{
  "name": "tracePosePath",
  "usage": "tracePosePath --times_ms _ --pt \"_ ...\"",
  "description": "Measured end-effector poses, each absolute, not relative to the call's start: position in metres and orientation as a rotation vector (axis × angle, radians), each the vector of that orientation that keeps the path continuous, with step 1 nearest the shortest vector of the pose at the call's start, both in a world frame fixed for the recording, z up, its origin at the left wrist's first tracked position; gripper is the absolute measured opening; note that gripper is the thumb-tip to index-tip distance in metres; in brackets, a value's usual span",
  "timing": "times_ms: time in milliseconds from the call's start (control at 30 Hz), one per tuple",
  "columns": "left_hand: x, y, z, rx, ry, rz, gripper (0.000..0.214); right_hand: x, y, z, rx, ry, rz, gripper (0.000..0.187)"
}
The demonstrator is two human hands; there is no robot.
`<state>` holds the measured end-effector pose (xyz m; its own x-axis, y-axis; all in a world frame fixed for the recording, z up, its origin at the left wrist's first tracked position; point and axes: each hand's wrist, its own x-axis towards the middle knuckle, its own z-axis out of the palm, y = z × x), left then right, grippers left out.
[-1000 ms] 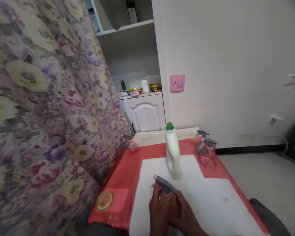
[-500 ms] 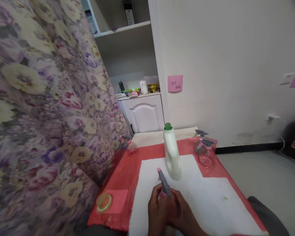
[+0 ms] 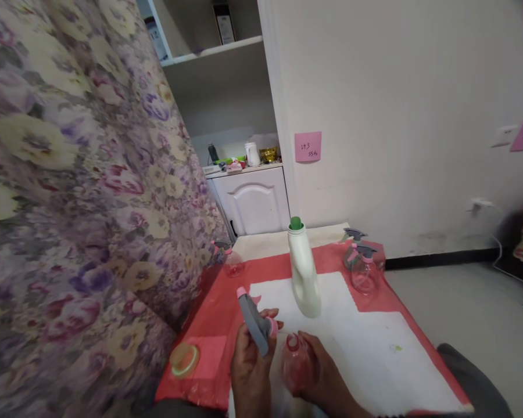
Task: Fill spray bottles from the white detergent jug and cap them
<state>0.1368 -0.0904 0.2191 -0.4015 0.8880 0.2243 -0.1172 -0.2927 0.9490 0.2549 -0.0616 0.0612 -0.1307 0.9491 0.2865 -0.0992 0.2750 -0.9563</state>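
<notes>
Between the fingers of my left hand (image 3: 251,363) is a grey and pink spray trigger head (image 3: 253,322), tilted and off its bottle. My right hand (image 3: 325,371) is closed around a clear pinkish spray bottle (image 3: 295,366), whose open neck faces up. The two parts are apart, side by side over the white sheet (image 3: 366,354). Just beyond them stands a pale green-white jug (image 3: 304,273) with an open neck and a green piece in its mouth.
Two spray bottles with grey heads, one in front (image 3: 365,276), stand at the far right of the red cloth (image 3: 218,307). Another spray bottle (image 3: 233,262) is far left. A roll of tape (image 3: 185,360) lies near left. A floral curtain (image 3: 91,232) hangs along the left side.
The spray head has come off the bottle. My left hand has moved left with it, while my right hand stays around the bottle, now showing its open neck.
</notes>
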Motion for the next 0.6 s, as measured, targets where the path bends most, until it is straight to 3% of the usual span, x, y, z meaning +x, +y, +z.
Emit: tracePosePath --times_ms 467,600 --pt "0.142 -0.097 0.228 1.214 1.084 1.63 0.032 0.257 -0.064 0.061 -0.901 -1.422 1.092 0.084" --pt "0.143 -0.1 0.243 1.204 1.024 1.756 0.031 0.254 -0.065 0.057 -0.936 -1.382 1.084 0.078"
